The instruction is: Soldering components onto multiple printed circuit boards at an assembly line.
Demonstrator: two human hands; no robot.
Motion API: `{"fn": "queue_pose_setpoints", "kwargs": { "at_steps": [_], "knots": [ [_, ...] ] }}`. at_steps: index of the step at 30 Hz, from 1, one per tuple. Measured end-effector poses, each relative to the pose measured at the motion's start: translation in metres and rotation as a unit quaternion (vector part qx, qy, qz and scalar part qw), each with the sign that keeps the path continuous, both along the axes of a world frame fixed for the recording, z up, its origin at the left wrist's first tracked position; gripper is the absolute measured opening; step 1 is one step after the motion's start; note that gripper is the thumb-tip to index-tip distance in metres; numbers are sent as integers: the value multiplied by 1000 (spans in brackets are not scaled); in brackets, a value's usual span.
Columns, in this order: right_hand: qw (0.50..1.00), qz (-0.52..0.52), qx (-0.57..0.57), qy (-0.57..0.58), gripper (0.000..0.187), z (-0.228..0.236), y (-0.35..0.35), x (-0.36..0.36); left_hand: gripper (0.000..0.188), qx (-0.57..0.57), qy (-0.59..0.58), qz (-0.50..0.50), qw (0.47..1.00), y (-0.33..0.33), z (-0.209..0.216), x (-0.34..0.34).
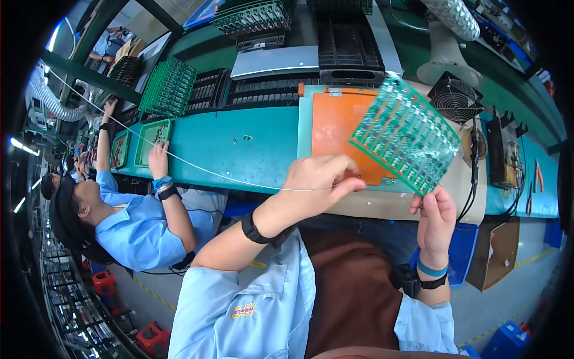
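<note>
My right hand (pixel 435 218) pinches the lower corner of a green circuit board panel (pixel 406 134). The panel is tilted, raised over an orange plate (pixel 335 128) on the workbench, and covers part of it. To its left, my left hand (pixel 323 182) is in the air with curled fingers, its thumb pointing toward the board but apart from it. A thin pale solder wire (pixel 209 173) runs from the upper left to that hand and appears to be held in its fingers.
A fan (pixel 457 99) and a funnel-ended duct (pixel 448 63) stand behind the panel. Pliers (pixel 539 176) lie far right. Racked green boards (pixel 167 87) stand at the back left. A co-worker (pixel 137 221) sits on my left, one hand at a green tray (pixel 152 140).
</note>
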State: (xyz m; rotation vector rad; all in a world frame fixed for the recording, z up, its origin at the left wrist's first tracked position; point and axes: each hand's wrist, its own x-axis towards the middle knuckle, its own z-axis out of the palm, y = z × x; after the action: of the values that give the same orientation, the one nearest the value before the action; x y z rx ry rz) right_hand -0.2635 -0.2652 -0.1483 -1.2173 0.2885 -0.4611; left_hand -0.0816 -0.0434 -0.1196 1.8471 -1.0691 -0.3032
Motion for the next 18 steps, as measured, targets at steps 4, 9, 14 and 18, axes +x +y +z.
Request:
{"fn": "queue_pose_setpoints", "kwargs": {
  "at_steps": [4, 9, 14, 18],
  "knots": [
    [999, -38, -15, -13, 14, -5, -20, -14, 28, 78, -324, -10, 943, 2, -19, 15],
    [997, -79, -16, -7, 15, -13, -31, -19, 30, 64, -369, -77, 924, -6, -16, 24],
    [995, -99, -5, 5, 15, -12, -34, -22, 23, 36, -395, -125, 909, -19, -15, 20],
    [994, -109, 1, 4, 16, -11, -35, -26, 19, -1, -504, -167, 847, -16, -16, 23]
  ]
}}
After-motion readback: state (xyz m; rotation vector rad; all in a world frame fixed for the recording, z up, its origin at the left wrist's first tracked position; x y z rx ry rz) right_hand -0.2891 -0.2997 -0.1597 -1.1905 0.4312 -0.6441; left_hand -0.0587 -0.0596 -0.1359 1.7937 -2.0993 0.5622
